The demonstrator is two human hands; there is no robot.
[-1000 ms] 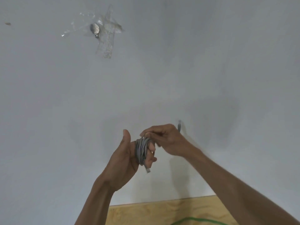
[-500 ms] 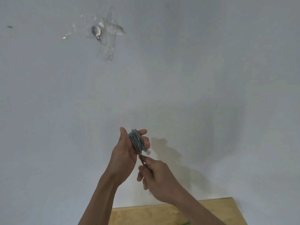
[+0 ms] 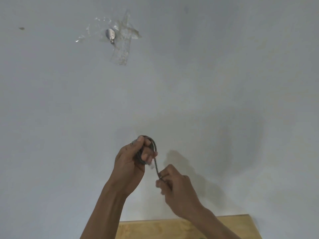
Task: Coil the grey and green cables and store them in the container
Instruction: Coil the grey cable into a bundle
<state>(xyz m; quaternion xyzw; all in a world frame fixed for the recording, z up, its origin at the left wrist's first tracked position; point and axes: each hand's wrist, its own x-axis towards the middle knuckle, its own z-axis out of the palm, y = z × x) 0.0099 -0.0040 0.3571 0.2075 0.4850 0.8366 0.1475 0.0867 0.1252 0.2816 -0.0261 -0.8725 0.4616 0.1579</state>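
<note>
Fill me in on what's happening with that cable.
A person is winding the grey cable into a coil with bare hands. The left hand holds the bundle of loops raised in front of a pale wall, while the right hand pinches the loose tail just below it. One clear connector hangs from the coil. A wooden board shows at the bottom edge. No container is in view.

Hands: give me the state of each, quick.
Left hand: closed around the coiled bundle of grey cable.
Right hand: closed, pinching the cable's loose tail end.
</note>
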